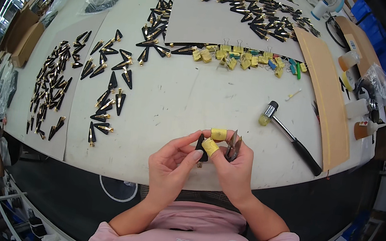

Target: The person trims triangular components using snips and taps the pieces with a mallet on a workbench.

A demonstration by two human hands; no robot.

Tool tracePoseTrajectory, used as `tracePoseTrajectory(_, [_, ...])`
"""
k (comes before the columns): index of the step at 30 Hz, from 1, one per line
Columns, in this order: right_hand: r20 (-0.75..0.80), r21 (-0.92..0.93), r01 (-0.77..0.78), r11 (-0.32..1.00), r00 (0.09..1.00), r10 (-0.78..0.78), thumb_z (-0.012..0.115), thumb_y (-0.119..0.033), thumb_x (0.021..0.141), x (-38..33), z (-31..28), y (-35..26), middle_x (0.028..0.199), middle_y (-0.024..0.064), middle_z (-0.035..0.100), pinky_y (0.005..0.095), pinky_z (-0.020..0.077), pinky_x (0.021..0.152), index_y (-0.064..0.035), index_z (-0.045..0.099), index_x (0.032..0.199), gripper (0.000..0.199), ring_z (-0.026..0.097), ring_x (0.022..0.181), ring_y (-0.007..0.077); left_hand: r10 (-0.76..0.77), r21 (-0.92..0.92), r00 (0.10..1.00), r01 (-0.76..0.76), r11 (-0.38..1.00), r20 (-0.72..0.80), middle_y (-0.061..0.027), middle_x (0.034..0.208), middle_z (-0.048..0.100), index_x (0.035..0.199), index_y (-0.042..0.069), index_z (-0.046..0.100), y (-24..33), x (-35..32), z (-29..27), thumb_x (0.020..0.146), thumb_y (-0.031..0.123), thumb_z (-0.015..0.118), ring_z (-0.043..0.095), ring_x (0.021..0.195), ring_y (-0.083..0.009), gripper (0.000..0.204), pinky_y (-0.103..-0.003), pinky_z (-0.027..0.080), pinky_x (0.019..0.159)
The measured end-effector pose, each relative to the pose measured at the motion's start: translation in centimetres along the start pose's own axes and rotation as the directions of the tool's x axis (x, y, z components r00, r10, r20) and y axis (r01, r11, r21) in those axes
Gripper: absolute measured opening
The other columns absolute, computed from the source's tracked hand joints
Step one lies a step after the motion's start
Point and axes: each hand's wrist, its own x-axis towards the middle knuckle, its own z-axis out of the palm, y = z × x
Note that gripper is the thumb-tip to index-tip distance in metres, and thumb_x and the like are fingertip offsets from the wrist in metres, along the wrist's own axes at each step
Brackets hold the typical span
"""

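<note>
A black triangular hair clip (pixel 201 146) is pinched between the thumb and fingers of my left hand (pixel 168 167), just above the near edge of the table. My right hand (pixel 236 170) is closed beside it, with thumb and index fingertips at the clip's right side. Yellow tape (pixel 218 134) wraps that index finger and the thumb. Tucked in the same hand is a small pair of thread snips (pixel 233 146), pointed blades up; their handle is hidden by the palm. The clip's metal end (pixel 200 164) shows below my left thumb.
Many black-and-gold hair clips (pixel 55 78) lie on the left and far table (pixel 181 100). Yellow binder clips (pixel 245 60) line a grey board (pixel 204 24). To the right are a mallet (pixel 293 136), a brown cardboard strip (pixel 321 102) and bottles (pixel 366 128).
</note>
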Motion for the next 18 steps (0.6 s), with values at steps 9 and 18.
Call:
tracePoseTrajectory(9, [-0.016,-0.169,0.091,0.981,0.995,-0.095,0.059,0.003,0.084,0.0,-0.1,0.7,0.065,-0.0071,0.042,0.02,0.0226,0.045,0.0018,0.062,0.099,0.015,0.028,0.052,-0.0013,0.081,0.072,0.996,-0.078,0.994,-0.047,-0.0102,0.101,0.066,0.116,-0.007,0.06,-1.0,0.2,0.3,0.086,-0.007,0.062,0.061,0.088,-0.0099,0.029,-0.023,0.051,0.081])
tracePoseTrajectory(18, [0.008,-0.104,-0.014,0.995,1.0,0.015,0.058,0.003,0.083,-0.1,0.0,-0.2,0.068,-0.0076,0.048,0.0189,0.023,0.045,0.0016,0.064,0.099,0.017,0.029,0.053,-0.0017,0.009,-0.003,1.0,-0.009,1.0,-0.003,-0.0044,0.09,0.063,0.122,-0.006,0.058,0.0,0.3,0.0,0.087,-0.006,0.061,0.059,0.083,-0.0071,0.035,-0.021,0.05,0.076])
